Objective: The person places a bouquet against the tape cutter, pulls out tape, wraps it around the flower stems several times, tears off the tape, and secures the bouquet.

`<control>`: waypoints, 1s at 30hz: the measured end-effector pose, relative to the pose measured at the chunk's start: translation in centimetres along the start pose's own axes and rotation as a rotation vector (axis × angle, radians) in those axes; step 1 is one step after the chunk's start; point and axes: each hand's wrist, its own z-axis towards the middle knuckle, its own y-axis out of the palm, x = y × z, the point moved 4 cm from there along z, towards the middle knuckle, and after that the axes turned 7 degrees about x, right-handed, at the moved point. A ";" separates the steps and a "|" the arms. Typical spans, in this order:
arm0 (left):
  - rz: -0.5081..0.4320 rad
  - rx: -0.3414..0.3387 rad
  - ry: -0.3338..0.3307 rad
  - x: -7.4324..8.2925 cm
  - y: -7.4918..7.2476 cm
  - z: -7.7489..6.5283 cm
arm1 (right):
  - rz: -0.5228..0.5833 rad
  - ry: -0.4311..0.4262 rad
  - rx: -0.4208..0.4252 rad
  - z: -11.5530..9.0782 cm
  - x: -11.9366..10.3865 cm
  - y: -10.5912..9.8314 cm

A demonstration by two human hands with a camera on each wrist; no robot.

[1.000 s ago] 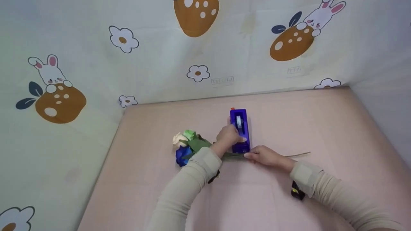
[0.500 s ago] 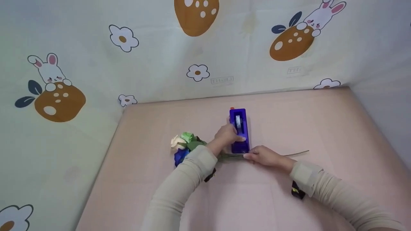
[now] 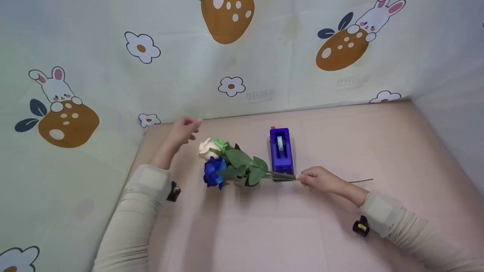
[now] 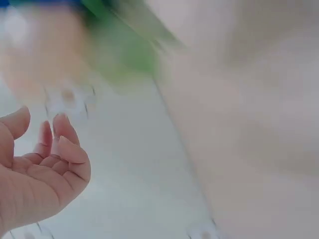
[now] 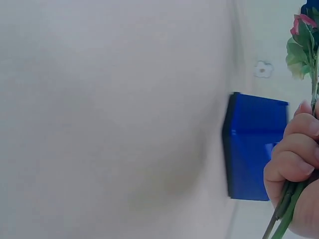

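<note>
My right hand grips the stems of a bouquet of artificial roses, its fingers curled round them in the right wrist view. The flower heads point left: a cream rose, a green rose and a blue rose, with green leaves behind them. A pink bloom shows only in the right wrist view. My left hand is beyond the flower heads, to their upper left, with loosely bent fingers and nothing held. Behind the stems stands a blue tape dispenser, touched by neither hand.
A pink-covered table lies under everything, meeting a printed cloth wall at its back and sides. One thin stem sticks out past my right hand. Small black cameras hang at both wrists.
My left hand has let go of the tape dispenser and moved left, past the flower heads. The bouquet's head end has risen and shows more fully. My right hand keeps its grip, shifting slightly.
</note>
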 end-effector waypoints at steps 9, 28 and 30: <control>-0.092 0.053 -0.119 -7.0 -1.2 0.6 | 0.042 -0.027 0.062 -0.2 -3.3 -2.6; -0.479 -0.086 0.423 4.7 17.2 -7.5 | 0.250 0.040 0.341 0.6 -5.9 -2.3; -0.565 -0.042 0.400 5.6 17.8 -8.0 | 0.223 0.032 0.374 0.5 -6.1 -2.1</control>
